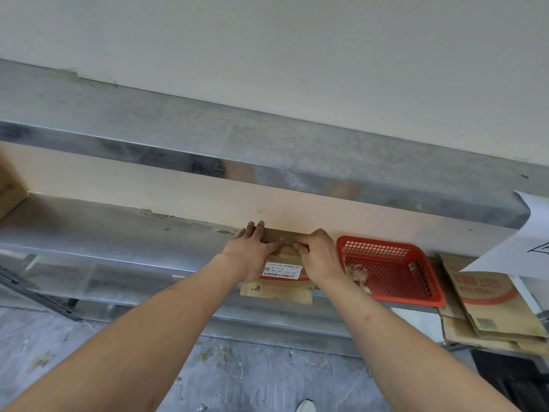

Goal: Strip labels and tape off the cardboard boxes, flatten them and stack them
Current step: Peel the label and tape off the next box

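Reaching over the floor from the near edge of the view, both bare arms stretch to a small box that sits on the steel bench, pushed up against the wall. The left hand lies on the box's far left corner with fingers mostly straight, steadying it. The right hand has curled fingers pinching at the top seam, likely a tape end, though the tape itself cannot be made out.

The box looks light, thin corrugated card: stiff along its edges, easy to crush in the panels, so it is best held at corners while the tape is peeled.

Its white label carries a barcode and small print too fine to read.

Just right of the box stands a red basket with crumpled clear scraps inside. Farther right lies a stack of flattened boxes with red printing, unreadable, partly under a white sheet.
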A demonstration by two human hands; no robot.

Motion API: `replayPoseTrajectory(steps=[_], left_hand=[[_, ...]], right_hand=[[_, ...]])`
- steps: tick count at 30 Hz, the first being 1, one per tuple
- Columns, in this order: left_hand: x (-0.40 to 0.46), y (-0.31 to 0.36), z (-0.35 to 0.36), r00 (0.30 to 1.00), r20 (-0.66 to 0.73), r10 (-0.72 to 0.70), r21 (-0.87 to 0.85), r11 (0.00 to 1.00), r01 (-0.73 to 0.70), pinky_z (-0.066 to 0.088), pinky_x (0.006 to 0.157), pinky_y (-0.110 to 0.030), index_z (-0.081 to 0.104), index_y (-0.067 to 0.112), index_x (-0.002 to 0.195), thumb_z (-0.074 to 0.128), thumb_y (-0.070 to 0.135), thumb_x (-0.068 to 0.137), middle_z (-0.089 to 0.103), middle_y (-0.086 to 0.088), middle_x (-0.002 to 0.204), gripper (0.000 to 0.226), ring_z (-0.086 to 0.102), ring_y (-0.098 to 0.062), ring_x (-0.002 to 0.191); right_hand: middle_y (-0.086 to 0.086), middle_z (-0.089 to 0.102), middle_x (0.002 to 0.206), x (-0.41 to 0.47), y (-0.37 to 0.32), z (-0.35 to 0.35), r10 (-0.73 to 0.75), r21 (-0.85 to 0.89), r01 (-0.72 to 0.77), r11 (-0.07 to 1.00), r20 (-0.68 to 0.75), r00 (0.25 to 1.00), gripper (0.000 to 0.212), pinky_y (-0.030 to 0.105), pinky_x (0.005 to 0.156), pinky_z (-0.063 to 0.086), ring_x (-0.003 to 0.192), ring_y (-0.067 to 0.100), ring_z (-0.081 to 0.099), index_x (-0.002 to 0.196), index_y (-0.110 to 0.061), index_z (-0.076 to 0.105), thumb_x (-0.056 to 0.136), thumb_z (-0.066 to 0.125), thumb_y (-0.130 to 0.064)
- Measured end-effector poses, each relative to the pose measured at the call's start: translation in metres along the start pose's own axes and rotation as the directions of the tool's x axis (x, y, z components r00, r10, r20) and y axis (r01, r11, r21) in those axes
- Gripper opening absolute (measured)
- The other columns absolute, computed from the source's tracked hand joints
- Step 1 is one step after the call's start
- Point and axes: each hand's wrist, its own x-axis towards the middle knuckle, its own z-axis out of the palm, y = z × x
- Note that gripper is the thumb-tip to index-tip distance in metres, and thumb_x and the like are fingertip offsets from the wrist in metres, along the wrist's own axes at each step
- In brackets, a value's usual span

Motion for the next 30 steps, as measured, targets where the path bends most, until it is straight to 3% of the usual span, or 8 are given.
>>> replayPoseTrajectory(steps=[4,10,14,17,20,25,30], left_hand=[[0.000,0.000,0.000,1.000,0.000,-0.001,-0.005,1.000,0.001,0.007,0.126,-0.046,0.004,0.047,0.160,0.045,0.028,0.105,-0.009,-0.018,0.169,0.071,-0.006,-0.041,0.156],[0.000,0.001,-0.005,1.000,0.002,0.003,-0.026,1.000,-0.003,0.007,0.127,-0.047,0.007,0.046,0.161,0.040,0.032,0.107,-0.008,-0.019,0.169,0.065,-0.006,-0.042,0.156],[-0.003,0.002,-0.008,1.000,0.005,0.002,-0.080,0.997,-0.002,0.006,0.128,-0.047,0.012,0.046,0.161,0.026,0.049,0.109,-0.005,-0.018,0.170,0.054,-0.006,-0.042,0.156],[-0.003,0.002,-0.009,1.000,0.014,-0.006,-0.069,0.998,0.007,0.007,0.128,-0.047,0.011,0.046,0.161,0.024,0.048,0.109,-0.006,-0.016,0.170,0.053,-0.006,-0.040,0.156],[-0.003,0.003,-0.009,1.000,0.018,-0.016,-0.060,0.998,0.017,0.006,0.128,-0.047,0.010,0.046,0.161,0.024,0.045,0.110,-0.006,-0.016,0.170,0.053,-0.007,-0.040,0.156],[0.001,0.003,-0.013,0.999,0.029,-0.018,-0.086,0.996,0.021,0.008,0.126,-0.047,0.013,0.046,0.160,0.024,0.045,0.110,-0.005,-0.016,0.170,0.052,-0.007,-0.040,0.156],[0.006,0.002,-0.013,0.999,0.033,-0.018,-0.081,0.997,0.020,0.013,0.127,-0.049,0.014,0.045,0.160,0.024,0.046,0.109,-0.002,-0.018,0.170,0.052,-0.005,-0.042,0.156]], right_hand=[[0.003,0.038,0.127,0.002,0.003,0.000,0.055,-0.003,-0.055,0.999,0.013,0.998,0.017,0.024,0.095,0.040,0.110,0.016,0.042,0.107,-0.019,0.080,0.101,0.064,-0.020],[0.008,0.060,0.114,0.009,-0.005,-0.007,0.047,-0.107,-0.038,0.994,0.086,0.995,0.021,0.025,0.078,0.039,0.104,0.026,0.059,0.109,-0.019,0.079,0.099,0.060,-0.020],[-0.002,0.075,0.105,0.017,-0.014,-0.006,0.246,0.025,-0.247,0.969,0.026,0.969,0.013,0.021,0.079,0.047,0.101,0.018,0.067,0.094,-0.020,0.079,0.088,0.069,-0.015],[-0.003,0.071,0.096,0.017,-0.014,-0.009,0.345,0.076,-0.344,0.936,0.004,0.939,0.019,0.024,0.067,0.047,0.091,0.019,0.068,0.100,-0.022,0.064,0.083,0.074,-0.021],[-0.001,0.065,0.084,0.012,-0.004,-0.013,0.293,0.036,-0.291,0.956,-0.049,0.955,0.039,0.033,0.059,0.049,0.077,0.021,0.065,0.103,-0.022,0.043,0.081,0.075,-0.022],[-0.003,0.067,0.093,0.015,0.005,-0.021,0.068,-0.136,-0.064,0.989,0.023,0.997,0.018,0.030,0.075,0.053,0.090,0.020,0.066,0.083,-0.023,0.067,0.081,0.076,-0.007],[0.001,0.055,0.119,0.018,0.008,-0.014,-0.072,-0.114,0.091,0.989,0.161,0.984,0.016,0.037,0.092,0.055,0.107,0.020,0.059,0.103,-0.017,0.077,0.099,0.061,-0.013]])
